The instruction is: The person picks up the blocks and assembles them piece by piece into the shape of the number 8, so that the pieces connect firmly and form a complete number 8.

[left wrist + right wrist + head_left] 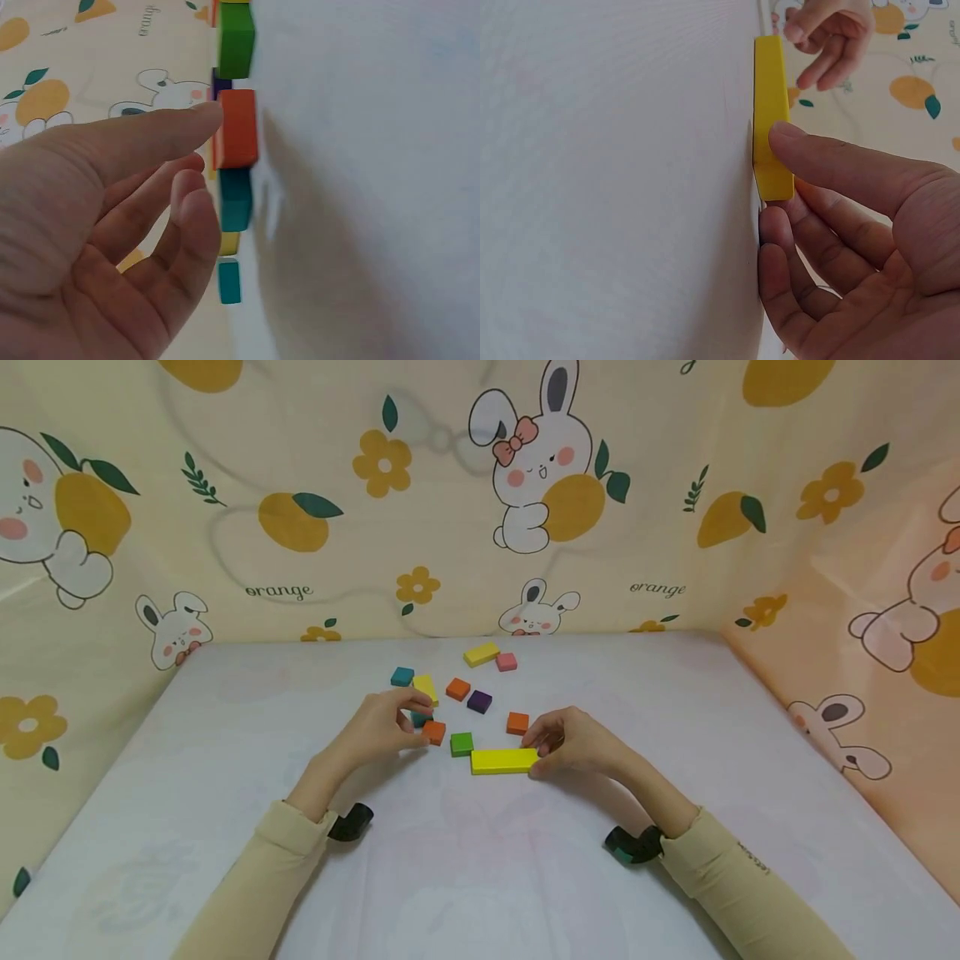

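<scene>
A long yellow block (pixel 504 762) lies at the front of a loose group of blocks. My right hand (pixel 577 742) pinches its right end, thumb on the near face and fingers behind, as the right wrist view shows the same yellow block (pixel 772 105) under the thumb. My left hand (pixel 378 724) is at the left side of the group, its thumb tip right at an orange block (pixel 238 129) and its loosely bent fingers beside a teal block (pixel 236 199). Between the hands sits a green block (pixel 462 744), close to the yellow one's left end.
Farther back lie a purple block (pixel 479 702), two more orange blocks, a pink block (pixel 507 662), a yellow block (pixel 482 654) and another teal block (pixel 402 677). A second short yellow block (pixel 424 687) is behind my left fingers. A printed cloth (pixel 450 527) hangs behind the white table (pixel 480 877).
</scene>
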Tool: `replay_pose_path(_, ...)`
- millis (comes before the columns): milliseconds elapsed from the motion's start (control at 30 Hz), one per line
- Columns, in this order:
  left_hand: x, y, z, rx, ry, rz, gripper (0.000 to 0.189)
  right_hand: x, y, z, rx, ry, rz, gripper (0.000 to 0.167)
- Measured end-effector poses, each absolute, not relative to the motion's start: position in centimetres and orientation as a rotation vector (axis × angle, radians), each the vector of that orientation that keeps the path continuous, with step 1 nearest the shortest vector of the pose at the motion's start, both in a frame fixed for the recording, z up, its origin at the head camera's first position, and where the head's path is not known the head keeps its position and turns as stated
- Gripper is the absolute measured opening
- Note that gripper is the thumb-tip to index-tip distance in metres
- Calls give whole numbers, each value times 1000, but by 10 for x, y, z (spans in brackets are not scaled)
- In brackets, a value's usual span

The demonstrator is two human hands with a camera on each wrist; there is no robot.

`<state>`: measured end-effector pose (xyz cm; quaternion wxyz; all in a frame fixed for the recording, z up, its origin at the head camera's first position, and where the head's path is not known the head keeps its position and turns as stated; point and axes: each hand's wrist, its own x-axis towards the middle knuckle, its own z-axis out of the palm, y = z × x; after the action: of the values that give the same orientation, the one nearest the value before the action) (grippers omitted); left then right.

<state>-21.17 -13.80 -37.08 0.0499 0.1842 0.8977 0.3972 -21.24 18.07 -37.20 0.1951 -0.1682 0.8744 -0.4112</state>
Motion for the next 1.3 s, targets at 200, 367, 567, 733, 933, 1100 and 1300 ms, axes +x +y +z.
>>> replay_pose_path(200, -212, -134, -376, 519, 2692, 1204, 53, -213, 182, -372, -480, 2448, -1150, 32)
replay_pose_path(367, -210, -133, -377, 505, 2688, 1225, 53, -214, 182, -373, -482, 2446, -1151, 32)
replay_pose_path(567, -211, -134, -380, 525, 2696, 1219, 52, -215, 182, -374, -478, 2442, -1159, 33)
replay_pose_path(733, -210, -134, -378, 514, 2689, 1219, 49, -215, 182, -374, -478, 2445, -1155, 33)
replay_pose_path(933, -211, -138, -377, 534, 2675, 1180, 43, -215, 183, -375, -474, 2450, -1148, 32)
replay_pose_path(1100, -214, -147, -375, 592, 2649, 1144, 42, -215, 183, -375, -476, 2452, -1148, 32)
replay_pose_path(1300, -208, -153, -362, 668, 2575, 1135, 44, -215, 183, -375, -475, 2458, -1142, 32)
